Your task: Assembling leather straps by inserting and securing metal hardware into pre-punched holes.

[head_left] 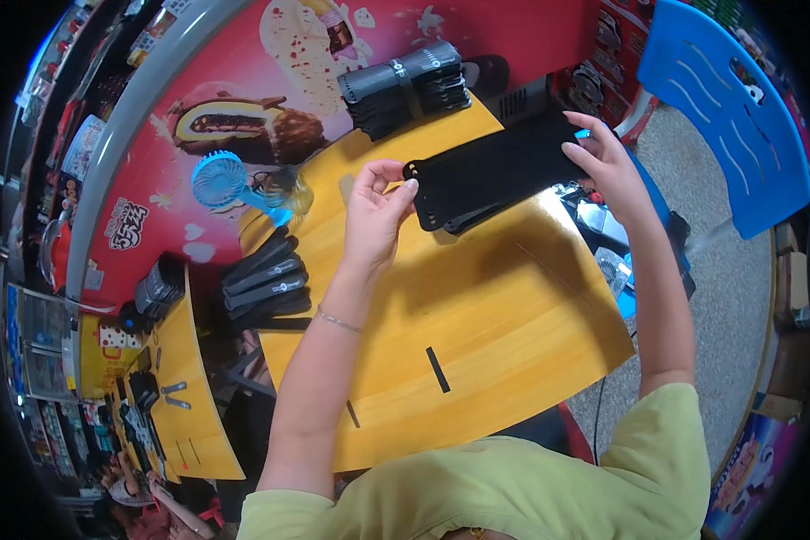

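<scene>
A black sheet is held up over the far right part of the yellow table, spanned between two hands; at its near-left corner it is pinched by the thumb and fingers of the left hand, beside small holes; at its far right end it is met by the right hand, whose thumb and forefinger are parted at the tips; whether that end is truly gripped or only touched cannot be told.

By its look, the sheet can be judged light and thin, limp rather than rigid, though flat when stretched; a second layer is seen below its lower edge, so slipping between layers may be expected; a smooth face may also make it slide; little risk of breakage is suggested. It is best taken by opposite ends, with all layers caught together; hard pulling at the holes is best avoided, as tearing might be started there. A folded black stack is set at the table's far edge.
</scene>
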